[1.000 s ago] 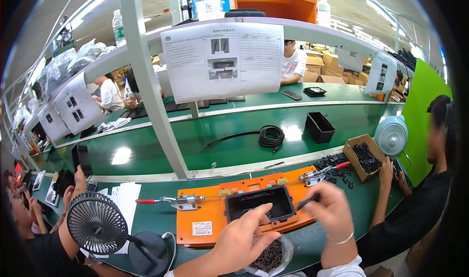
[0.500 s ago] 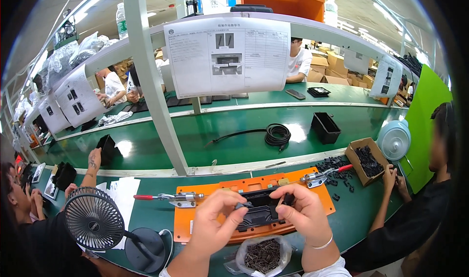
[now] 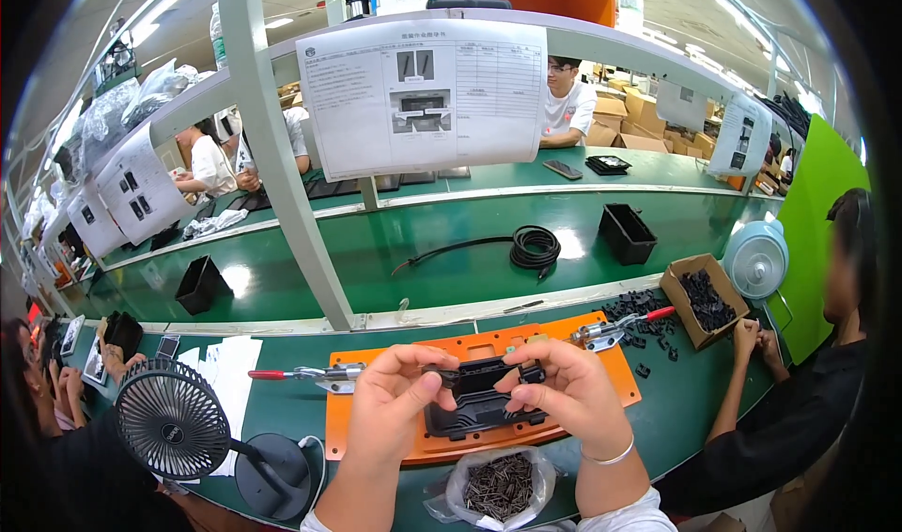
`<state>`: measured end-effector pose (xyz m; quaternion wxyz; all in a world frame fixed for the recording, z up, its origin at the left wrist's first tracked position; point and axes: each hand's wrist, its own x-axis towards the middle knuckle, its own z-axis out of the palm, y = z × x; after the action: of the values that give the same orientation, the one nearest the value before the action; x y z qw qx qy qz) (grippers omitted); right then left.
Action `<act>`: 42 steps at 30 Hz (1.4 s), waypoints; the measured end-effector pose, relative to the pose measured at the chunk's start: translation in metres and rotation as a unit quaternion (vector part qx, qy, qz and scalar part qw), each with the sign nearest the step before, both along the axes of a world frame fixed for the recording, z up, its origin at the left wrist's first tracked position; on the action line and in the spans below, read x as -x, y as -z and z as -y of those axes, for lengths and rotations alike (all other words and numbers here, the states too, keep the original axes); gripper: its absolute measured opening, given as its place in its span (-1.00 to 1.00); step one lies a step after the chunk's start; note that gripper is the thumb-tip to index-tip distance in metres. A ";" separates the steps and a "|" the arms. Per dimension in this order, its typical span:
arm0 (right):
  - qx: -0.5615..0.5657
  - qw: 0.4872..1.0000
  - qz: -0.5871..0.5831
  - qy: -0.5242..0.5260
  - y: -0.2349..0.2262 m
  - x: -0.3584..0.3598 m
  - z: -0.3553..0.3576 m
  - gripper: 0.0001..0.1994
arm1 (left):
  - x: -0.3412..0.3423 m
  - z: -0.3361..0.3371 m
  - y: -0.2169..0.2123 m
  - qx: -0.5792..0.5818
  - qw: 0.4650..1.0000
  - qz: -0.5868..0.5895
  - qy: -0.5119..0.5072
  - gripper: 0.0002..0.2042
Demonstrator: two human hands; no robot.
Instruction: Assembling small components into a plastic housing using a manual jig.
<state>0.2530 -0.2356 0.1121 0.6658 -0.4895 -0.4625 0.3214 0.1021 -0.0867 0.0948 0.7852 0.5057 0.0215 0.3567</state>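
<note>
My left hand is closed in a pinch on a small dark piece, its kind too small to make out. Thumb and fingers of my right hand pinch a small black plastic piece. Both hands hover above a black plastic housing, partly hidden behind them, which lies in an orange fixture plate. Toggle clamps with red handles flank the plate, a left clamp and a right clamp. Close to my forearms sits a clear bag of dark metal screws or pins.
Loose black pieces lie beside a cardboard box at the right. A desk fan and papers stand left. Across the ledge are a coiled black cable and black bins. Co-workers sit on both sides.
My hands stay over the housing, with the pinched pieces turned slightly. At the left, a co-worker's hand has drawn back from the black bin. The whole view has shifted a little.
</note>
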 end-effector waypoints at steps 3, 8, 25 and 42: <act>0.008 1.000 -0.007 0.026 -0.002 -0.001 0.000 -0.69 | 0.001 -0.003 0.003 0.046 0.999 0.007 0.021 -0.81; 0.008 0.997 0.029 0.072 0.000 -0.012 -0.001 -0.63 | 0.001 -0.012 0.008 0.128 0.986 0.020 0.101 -0.84; -0.057 0.975 -0.055 0.209 0.014 -0.049 -0.013 -0.77 | 0.001 -0.029 0.010 0.207 0.966 0.102 0.115 -0.85; -0.069 0.951 0.035 0.301 0.052 -0.074 -0.039 -0.80 | 0.002 -0.039 0.009 0.147 0.985 0.089 -0.021 -0.82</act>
<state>0.3269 -0.1970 0.0600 0.7472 -0.5695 -0.3381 0.0562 0.1004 -0.0472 0.0854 0.8420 0.3505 0.0143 0.4098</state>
